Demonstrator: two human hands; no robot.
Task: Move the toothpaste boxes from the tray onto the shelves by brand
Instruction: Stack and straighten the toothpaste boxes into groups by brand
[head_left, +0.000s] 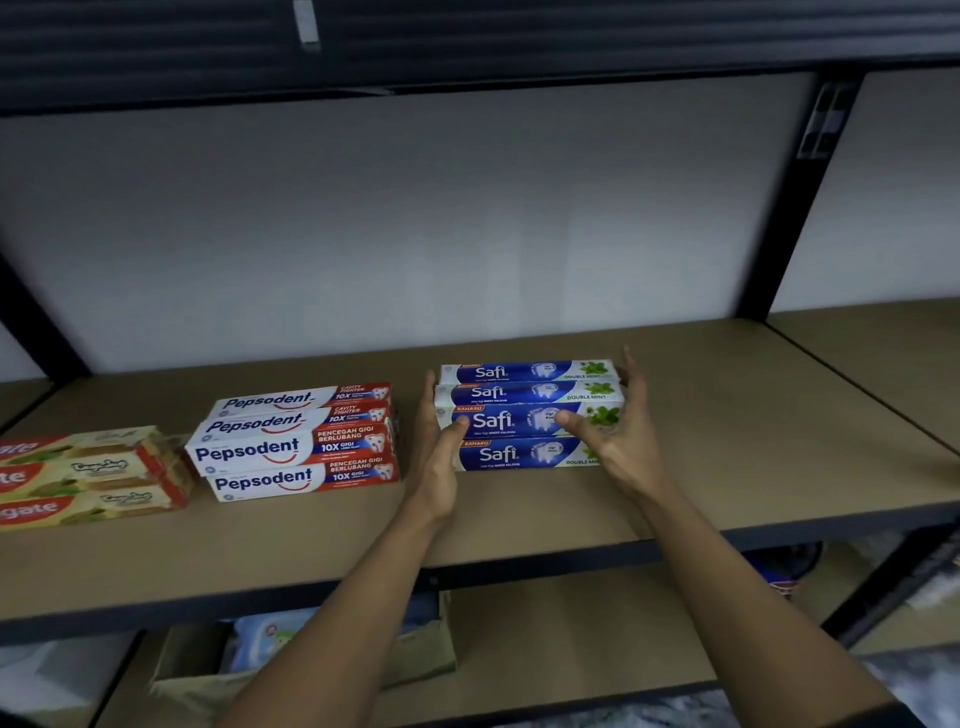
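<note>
On the brown shelf board (727, 415) lie three groups of toothpaste boxes. Several blue Safi boxes (524, 395) are stacked in the middle. My left hand (439, 447) presses the stack's left end, thumb on the front of an upper box. My right hand (618, 431) cups the right end, thumb on the same box's front face. Several red-and-white Pepsodent boxes (298, 441) sit stacked to the left. Cream and red Colgate boxes (88, 475) lie at the far left, cut off by the frame edge. The tray is out of view.
A black metal upright (802, 208) divides this bay from the neighbouring shelf on the right. A white back panel closes the rear. Below, a lower shelf holds an open cardboard box (311, 660) with packets in it.
</note>
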